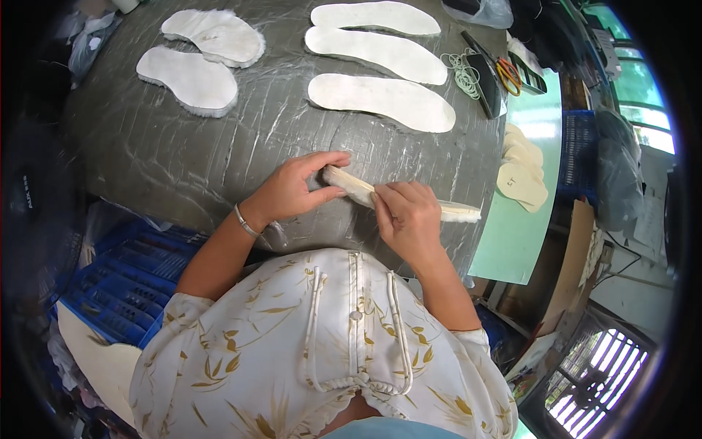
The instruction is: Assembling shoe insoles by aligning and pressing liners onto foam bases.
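A fleece-lined insole (461, 213), edge toward me, slants over the near part of the grey table (270, 139). My right hand (408, 219) pinches it near its middle, fingers closed over its upper edge. Around its left end, my left hand (292, 189) is open, thumb and fingers spread apart; whether they touch the insole I cannot tell. Beyond my hands lie three white insoles, the nearest insole (380, 102) pale side up. At the far left, two more insoles (189, 77) show fluffy edges and partly overlap.
At the table's right side are orange-handled scissors (508, 77), a black box (485, 84) and a tangle of pale cord (463, 77). Cream insole-shaped pieces (522, 175) rest on a green sheet (512, 245). Blue crates (131, 282) stand low at the left.
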Motion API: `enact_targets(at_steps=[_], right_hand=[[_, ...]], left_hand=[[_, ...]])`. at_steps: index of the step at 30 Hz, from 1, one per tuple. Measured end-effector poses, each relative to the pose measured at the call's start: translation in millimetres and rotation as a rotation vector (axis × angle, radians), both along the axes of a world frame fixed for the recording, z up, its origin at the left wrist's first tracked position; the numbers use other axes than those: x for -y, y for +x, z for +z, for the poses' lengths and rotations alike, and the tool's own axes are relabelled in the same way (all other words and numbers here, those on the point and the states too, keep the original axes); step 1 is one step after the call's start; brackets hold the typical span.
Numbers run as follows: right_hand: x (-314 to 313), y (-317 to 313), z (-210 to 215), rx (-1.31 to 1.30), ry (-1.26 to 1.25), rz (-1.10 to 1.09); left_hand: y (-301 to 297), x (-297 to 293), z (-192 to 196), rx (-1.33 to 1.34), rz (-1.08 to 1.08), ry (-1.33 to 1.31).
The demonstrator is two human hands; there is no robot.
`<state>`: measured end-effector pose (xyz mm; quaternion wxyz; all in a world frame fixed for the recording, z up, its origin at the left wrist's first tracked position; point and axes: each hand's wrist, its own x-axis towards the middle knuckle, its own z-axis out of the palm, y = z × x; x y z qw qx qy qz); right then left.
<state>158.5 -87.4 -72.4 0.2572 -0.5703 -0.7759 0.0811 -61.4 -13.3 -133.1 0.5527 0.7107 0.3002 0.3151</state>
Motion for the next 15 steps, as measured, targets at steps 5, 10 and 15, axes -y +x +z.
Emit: enact_targets(at_steps=[5,10,15], right_hand=[[-1.3,-1.6,-2.1,0.007,0.024,0.002],[0.5,-2.5,4.7,0.020,0.053,-0.026],[6.7,3.2,-5.6,0.022,0.003,0.002]], left_hand=[[-0.7,-5.3,-6.7,0.009,0.037,0.053],[0.3,-12.5,-6.5,-0.023,0.036,0.173],[9.1,-1.7,-14.8,0.018,0.093,-0.040]])
